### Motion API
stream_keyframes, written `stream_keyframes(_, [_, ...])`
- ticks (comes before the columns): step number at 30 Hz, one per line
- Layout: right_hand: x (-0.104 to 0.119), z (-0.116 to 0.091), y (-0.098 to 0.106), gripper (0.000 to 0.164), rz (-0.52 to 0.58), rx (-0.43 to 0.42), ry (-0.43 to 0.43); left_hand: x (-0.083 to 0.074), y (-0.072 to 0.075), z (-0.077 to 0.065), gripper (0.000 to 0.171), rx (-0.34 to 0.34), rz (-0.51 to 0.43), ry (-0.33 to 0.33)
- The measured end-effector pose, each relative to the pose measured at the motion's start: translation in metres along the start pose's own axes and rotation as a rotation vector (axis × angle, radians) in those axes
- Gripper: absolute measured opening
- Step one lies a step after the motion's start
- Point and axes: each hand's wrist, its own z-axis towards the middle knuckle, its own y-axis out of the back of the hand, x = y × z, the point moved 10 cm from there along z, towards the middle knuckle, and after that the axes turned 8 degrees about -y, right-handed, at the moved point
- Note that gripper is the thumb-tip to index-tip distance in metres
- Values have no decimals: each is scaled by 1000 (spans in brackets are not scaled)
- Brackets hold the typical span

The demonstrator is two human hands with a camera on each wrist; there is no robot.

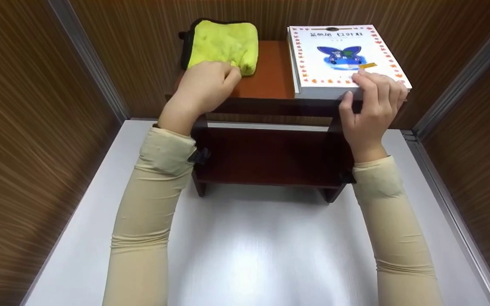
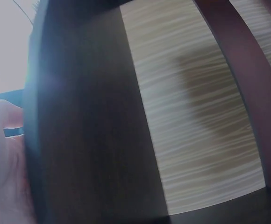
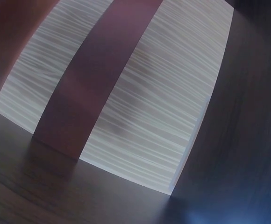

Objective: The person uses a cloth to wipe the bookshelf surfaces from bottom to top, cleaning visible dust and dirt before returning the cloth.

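A folded yellow-green cloth (image 1: 223, 40) with a dark edge lies on the left of a small reddish-brown shelf's top board (image 1: 274, 70). My left hand (image 1: 204, 87), fingers curled, pinches the cloth's front edge. In the left wrist view, part of the left hand (image 2: 4, 163) shows at the left border. On the board's right side lies a thick white book (image 1: 313, 70) with a blue butterfly and a leaf border on its cover. The fingers of my right hand (image 1: 374, 95) rest on its front right corner, the thumb lower, by the front edge. The right wrist view does not show the hand.
Below the top board is the shelf's lower board (image 1: 266, 157), on short side legs. The shelf stands on a white surface (image 1: 245, 238) against a wood-grain back wall (image 1: 143, 55). Wood-grain side panels (image 1: 28, 127) with grey metal corner strips enclose both sides.
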Motion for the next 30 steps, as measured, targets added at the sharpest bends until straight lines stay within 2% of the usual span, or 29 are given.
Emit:
stream_keyframes(9, [-4,2,-1,32,3,2,4,-31,5,-22,43,-85,111,-130])
stream_keyframes(13, [-3,1,-1,32,5,-3,0,-39,9,-31,41,-143,140,-174])
stream_keyframes(16, [0,-1,-1,31,10,-2,3,-46,10,-41,41,-157,151,-205])
stream_keyframes(20, [1,-1,0,31,6,-13,3,-51,9,-46,44,-133,145,-219])
stream_keyframes(28, [-1,1,0,32,5,-28,-17,-52,8,-40,44,-102,150,-199])
stream_keyframes(30, [-2,0,-2,32,7,-21,-21,-49,7,-38,45,-90,148,-176])
